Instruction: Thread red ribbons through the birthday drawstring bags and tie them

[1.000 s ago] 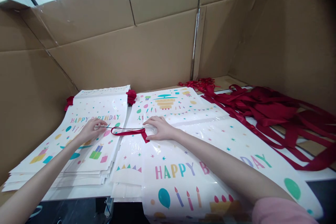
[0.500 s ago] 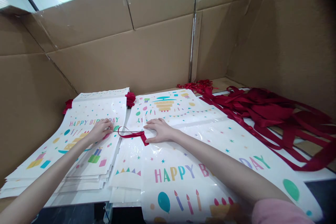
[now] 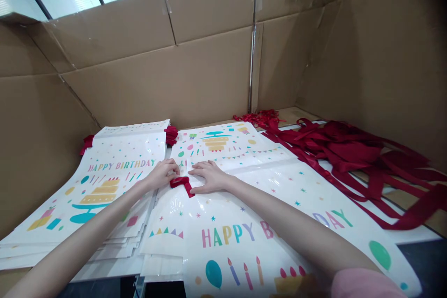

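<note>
A short loop of red ribbon lies at the left edge of a white printed "Happy Birthday" sheet near the middle. My left hand pinches at the loop's upper left end; its fingertips are bent together, and what lies between them is too small to name. My right hand rests flat on the sheet with fingers spread, its thumb beside the ribbon's lower end. Under my left forearm is a stack of similar printed sheets, with bunched red ribbon at its upper right corner.
Long red ribbons lie in a loose heap at the right. A smaller pile of thin red ribbon sits at the back. Tall cardboard walls enclose the back and sides. The sheets overhang the front edge.
My left hand has moved right, from over the left stack to close beside my right hand. The ribbon loop, stretched out before, is now short and slack. My right hand stays on the sheet.
</note>
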### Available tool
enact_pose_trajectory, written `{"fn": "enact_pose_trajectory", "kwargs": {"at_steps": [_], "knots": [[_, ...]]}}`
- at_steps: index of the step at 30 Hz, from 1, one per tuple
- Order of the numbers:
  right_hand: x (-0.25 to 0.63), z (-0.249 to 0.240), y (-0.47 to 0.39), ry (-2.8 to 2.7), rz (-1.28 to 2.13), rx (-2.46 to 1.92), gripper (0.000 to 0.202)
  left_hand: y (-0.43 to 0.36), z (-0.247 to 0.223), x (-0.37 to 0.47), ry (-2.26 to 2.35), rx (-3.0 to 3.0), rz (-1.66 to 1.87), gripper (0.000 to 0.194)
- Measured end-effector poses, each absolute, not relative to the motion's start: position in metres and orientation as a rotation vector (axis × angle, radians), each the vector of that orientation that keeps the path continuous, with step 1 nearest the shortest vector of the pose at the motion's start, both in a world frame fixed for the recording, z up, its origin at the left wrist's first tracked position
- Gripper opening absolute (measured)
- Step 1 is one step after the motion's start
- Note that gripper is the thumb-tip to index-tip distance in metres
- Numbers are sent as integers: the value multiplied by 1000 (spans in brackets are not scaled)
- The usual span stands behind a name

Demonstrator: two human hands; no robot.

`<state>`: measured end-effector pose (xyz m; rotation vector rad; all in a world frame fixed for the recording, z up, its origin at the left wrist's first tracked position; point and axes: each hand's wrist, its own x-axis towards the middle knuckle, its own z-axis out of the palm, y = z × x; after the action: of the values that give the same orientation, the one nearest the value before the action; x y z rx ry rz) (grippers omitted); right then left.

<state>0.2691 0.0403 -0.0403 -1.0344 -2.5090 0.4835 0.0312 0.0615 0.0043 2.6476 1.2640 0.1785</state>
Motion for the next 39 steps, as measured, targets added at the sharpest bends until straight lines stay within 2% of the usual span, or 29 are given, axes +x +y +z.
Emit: {"fn": "enact_pose_trajectory", "kwargs": {"at_steps": [4, 7, 12, 17, 26, 32, 39], "knots": [[269, -40, 40, -2517, 485, -1036, 70, 59, 10, 1, 1364, 2649, 73, 17], [269, -41, 41, -2514, 480, -1029, 70, 56, 9, -6, 1405, 2633, 123, 17], [268, -43, 42, -2500, 481, -1028, 70, 56, -2, 16, 1351, 2629, 179, 11], [268, -43, 41, -2494, 486, -1031, 70, 58, -11, 42, 1261, 2648, 272, 17], [269, -40, 39, -2496, 502, -1043, 69, 60, -3, 13, 1267, 2604, 131, 14], [268, -41, 40, -2498, 504, -1031, 69, 58, -12, 27, 1304, 2603, 212, 7], [269, -39, 38, -2502, 473, -1030, 68, 54, -13, 47, 1245, 2577, 305, 9]]}}
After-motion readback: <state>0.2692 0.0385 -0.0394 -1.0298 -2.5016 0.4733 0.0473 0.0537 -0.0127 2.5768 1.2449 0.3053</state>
